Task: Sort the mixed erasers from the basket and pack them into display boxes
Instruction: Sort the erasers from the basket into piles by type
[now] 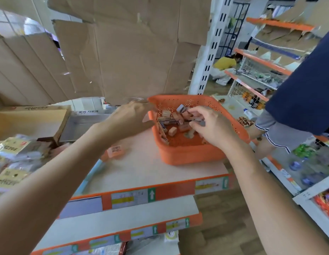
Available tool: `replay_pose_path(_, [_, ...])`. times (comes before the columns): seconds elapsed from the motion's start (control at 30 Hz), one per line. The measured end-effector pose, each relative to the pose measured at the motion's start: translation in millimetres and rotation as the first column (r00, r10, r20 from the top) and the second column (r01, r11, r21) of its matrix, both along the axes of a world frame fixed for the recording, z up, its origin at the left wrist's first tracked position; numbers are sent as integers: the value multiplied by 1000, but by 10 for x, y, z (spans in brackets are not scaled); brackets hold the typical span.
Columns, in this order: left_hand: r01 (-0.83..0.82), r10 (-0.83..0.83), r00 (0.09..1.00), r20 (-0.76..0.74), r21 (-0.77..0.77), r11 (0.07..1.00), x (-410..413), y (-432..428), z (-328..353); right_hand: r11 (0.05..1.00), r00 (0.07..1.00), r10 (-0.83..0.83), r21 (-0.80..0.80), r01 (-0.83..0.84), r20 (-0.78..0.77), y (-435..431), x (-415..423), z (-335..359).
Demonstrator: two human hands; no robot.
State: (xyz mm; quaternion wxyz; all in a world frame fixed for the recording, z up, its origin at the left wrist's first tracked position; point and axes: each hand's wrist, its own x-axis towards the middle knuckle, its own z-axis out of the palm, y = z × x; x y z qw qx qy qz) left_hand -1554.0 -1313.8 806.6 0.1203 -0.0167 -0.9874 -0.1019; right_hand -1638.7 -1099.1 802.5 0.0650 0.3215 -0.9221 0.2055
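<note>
left hand (128,118) loosely curled, gripping orange basket (187,153) rim at left edge. right hand (213,126) inside basket, fingers pinched on grey eraser (201,122). basket tilted toward viewer on shelf (141,168), erasers (173,120) jumbled every direction.

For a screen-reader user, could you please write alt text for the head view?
The right hand reaches among small erasers in a perforated orange plastic basket on a pale shelf, while the left hand steadies its rim.

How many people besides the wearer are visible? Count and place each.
2: a navy-shirted person at the right edge; a yellow-shirted person crouching in the far aisle. Shelves may hide others.
</note>
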Motion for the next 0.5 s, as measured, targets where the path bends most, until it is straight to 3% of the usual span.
replay_pose_path(0.27, [-99,97,994,39,42,994,-534,430,-126,978,976,184,79,-193,112,248,-711,-23])
replay_pose_path(0.5, [-191,180,968,175,44,981,-744,580,-225,938,918,319,59,-341,236,244,-1052,-27])
